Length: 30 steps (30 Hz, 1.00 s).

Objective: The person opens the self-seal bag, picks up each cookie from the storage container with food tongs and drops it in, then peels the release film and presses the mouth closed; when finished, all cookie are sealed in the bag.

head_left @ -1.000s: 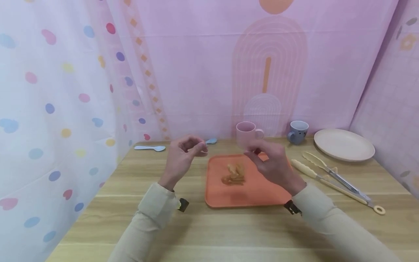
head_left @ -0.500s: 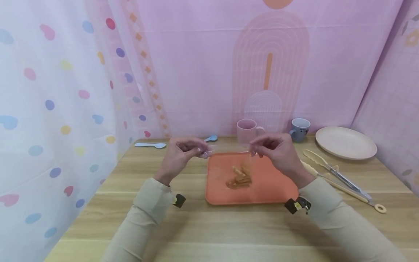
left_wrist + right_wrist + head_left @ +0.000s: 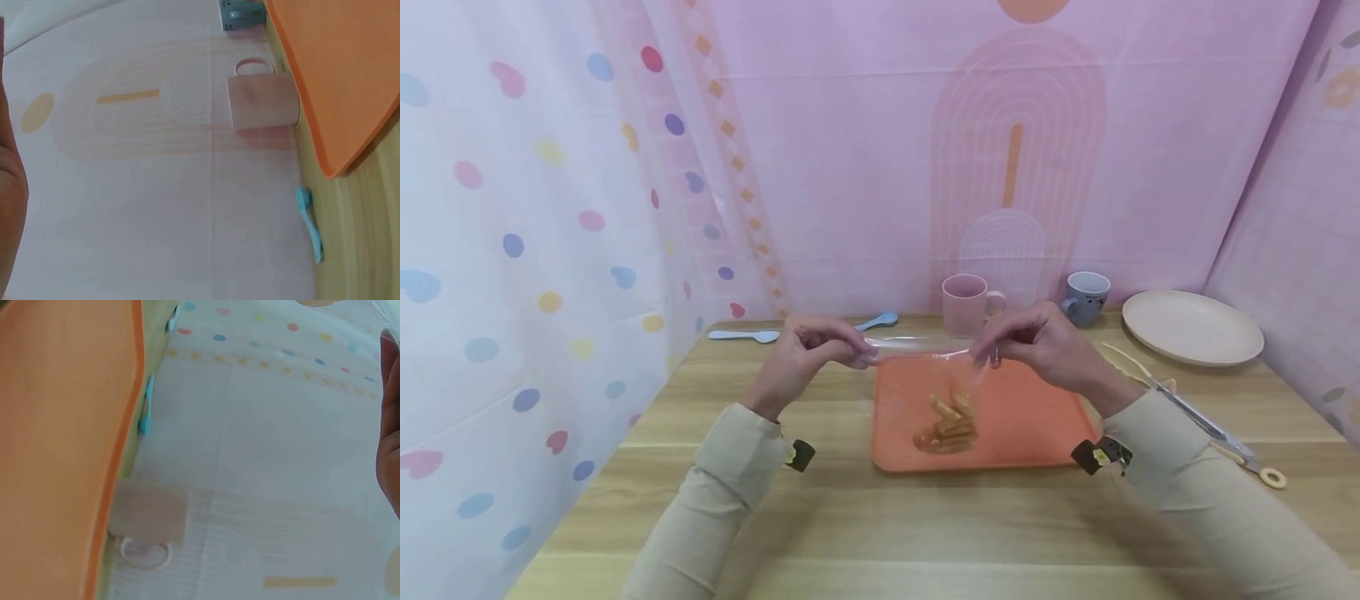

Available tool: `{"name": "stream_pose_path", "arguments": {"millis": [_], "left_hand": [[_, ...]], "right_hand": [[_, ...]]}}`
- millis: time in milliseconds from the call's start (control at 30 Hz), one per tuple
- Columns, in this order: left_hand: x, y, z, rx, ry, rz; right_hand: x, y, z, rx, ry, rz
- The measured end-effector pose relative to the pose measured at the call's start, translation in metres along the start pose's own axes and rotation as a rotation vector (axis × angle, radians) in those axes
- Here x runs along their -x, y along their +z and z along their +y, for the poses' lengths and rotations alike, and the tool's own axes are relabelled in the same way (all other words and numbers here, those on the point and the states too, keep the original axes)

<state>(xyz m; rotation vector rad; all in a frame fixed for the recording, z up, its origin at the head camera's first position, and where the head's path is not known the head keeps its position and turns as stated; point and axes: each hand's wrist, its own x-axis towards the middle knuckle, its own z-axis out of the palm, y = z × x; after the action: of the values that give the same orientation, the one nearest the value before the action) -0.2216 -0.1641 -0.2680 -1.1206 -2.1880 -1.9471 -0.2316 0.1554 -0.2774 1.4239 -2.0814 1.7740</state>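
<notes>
Between my hands hangs a clear plastic bag (image 3: pixel 917 345), its top edge stretched sideways. My left hand (image 3: pixel 805 357) pinches its left top corner, and my right hand (image 3: pixel 1041 343) pinches the right one. Low in the bag lie several yellow-brown strips that look like fries (image 3: pixel 953 427). Behind the bag, from the head view, lies an orange tray (image 3: pixel 1045 417); how high above it the bag hangs I cannot tell. Only an edge of the left hand (image 3: pixel 9 200) shows in the left wrist view. The right wrist view catches part of the right hand (image 3: pixel 390 434) and a sliver of film.
Along the back stand a pink mug (image 3: pixel 964 307) and a grey-blue mug (image 3: pixel 1086 298), with a beige plate (image 3: pixel 1192 327) at right. Tongs (image 3: pixel 1206 427) lie partly behind the right forearm. Two light-blue spoons (image 3: pixel 743 336) lie at the back left.
The hands have moved slightly apart and the bag's top edge has gone from loose to drawn taut. The fries hang a little lower in the head view.
</notes>
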Motion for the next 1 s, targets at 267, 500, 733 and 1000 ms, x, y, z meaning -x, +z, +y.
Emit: {"name": "stream_pose_path", "arguments": {"millis": [267,500,733,1000], "left_hand": [[-0.003,0.003,0.002,-0.085,0.048,0.044],[-0.008,0.003,-0.001,-0.149,-0.052,0.07],[-0.015,0.004,0.004,-0.258,-0.125,0.047],[-0.029,0.004,0.021,-0.425,-0.091,-0.036]], "right_hand": [[0.001,-0.003,-0.004,0.063,0.003,-0.038],[0.002,-0.003,-0.001,0.106,0.044,-0.04],[0.005,-0.003,0.013,0.118,0.093,-0.025],[-0.003,0.001,0.016,0.236,0.157,-0.133]]}}
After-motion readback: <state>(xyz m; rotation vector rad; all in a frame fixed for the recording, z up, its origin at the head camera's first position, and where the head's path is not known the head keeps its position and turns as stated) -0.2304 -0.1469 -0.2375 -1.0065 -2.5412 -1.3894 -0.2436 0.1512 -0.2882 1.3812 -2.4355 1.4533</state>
